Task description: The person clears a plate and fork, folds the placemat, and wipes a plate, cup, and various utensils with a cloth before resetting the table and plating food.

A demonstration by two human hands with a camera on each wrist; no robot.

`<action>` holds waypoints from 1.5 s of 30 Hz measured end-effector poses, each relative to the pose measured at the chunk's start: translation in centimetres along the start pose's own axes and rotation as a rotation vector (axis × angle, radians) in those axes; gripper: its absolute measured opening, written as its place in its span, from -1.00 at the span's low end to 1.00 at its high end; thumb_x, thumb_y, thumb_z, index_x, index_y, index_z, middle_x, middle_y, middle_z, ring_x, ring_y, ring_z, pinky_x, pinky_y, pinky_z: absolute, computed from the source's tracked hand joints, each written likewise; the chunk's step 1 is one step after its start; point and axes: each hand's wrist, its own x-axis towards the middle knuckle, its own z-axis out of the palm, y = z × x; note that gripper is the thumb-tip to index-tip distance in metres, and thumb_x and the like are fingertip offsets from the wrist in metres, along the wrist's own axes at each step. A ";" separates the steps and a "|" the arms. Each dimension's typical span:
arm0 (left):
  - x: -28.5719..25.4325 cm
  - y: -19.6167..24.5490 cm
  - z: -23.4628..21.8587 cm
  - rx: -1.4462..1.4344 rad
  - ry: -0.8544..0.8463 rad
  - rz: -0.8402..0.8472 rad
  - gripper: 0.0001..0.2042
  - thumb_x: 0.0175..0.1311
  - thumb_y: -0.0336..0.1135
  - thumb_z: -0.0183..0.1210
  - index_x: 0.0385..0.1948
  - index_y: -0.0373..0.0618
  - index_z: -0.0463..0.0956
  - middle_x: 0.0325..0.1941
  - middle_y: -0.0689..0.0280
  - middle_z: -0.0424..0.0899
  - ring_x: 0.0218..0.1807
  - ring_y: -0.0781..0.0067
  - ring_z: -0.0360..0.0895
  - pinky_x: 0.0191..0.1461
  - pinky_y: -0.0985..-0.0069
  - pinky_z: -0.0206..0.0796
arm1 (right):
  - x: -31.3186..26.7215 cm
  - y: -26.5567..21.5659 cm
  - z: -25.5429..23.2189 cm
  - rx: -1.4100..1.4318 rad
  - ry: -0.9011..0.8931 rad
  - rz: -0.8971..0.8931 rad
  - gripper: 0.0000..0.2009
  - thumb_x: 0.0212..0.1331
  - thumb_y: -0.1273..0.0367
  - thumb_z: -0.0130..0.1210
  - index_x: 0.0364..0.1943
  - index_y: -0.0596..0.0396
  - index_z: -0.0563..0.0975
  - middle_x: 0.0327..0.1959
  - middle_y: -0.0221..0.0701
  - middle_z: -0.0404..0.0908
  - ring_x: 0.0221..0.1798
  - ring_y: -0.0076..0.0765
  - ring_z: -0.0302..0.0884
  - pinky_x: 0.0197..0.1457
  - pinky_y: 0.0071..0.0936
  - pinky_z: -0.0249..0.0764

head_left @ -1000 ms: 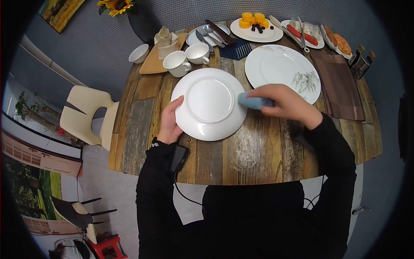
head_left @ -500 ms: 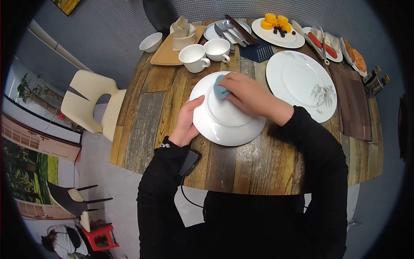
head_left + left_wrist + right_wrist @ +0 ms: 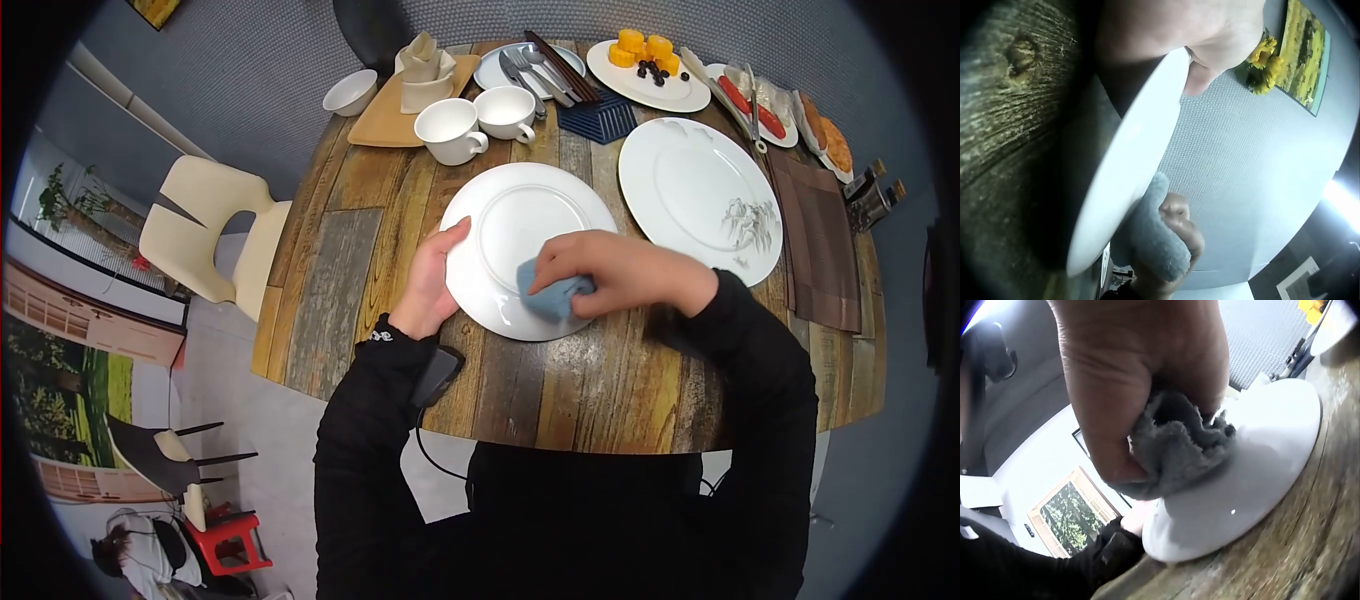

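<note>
A white plate (image 3: 500,240) is held bottom side up over the wooden table, its round foot ring showing. My left hand (image 3: 432,280) grips its left rim, thumb on the upturned underside and fingers beneath. In the left wrist view the plate (image 3: 1129,156) appears edge-on, tilted above the tabletop. My right hand (image 3: 620,275) bunches a blue-grey cloth (image 3: 552,295) and presses it on the plate's lower right part, near the rim. The right wrist view shows the crumpled cloth (image 3: 1179,447) between thumb and fingers, against the white surface.
Two white cups (image 3: 450,130) stand behind the plate, beside a wooden tray (image 3: 385,125) with a folded napkin. A large patterned plate (image 3: 690,190) lies to the right, next to a brown placemat (image 3: 815,240). Food plates (image 3: 690,97) and cutlery (image 3: 540,75) line the back edge.
My right hand brought the cloth from the plate's right edge to its upper middle, then down to the lower right. The left hand keeps its grip on the rim. The head view shifted slightly.
</note>
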 end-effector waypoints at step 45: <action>-0.2 -0.2 0.6 0.075 -0.031 0.116 -0.58 0.19 -0.41 -0.13 0.11 -0.25 0.08 0.07 0.08 0.32 0.06 0.22 0.34 0.13 0.34 0.21 | -3.1 -1.2 1.8 -0.307 0.278 -0.020 -0.78 -0.22 0.50 -0.05 -0.36 0.16 0.44 -0.37 -0.23 0.46 -0.24 -0.06 0.38 -0.13 -0.29 0.32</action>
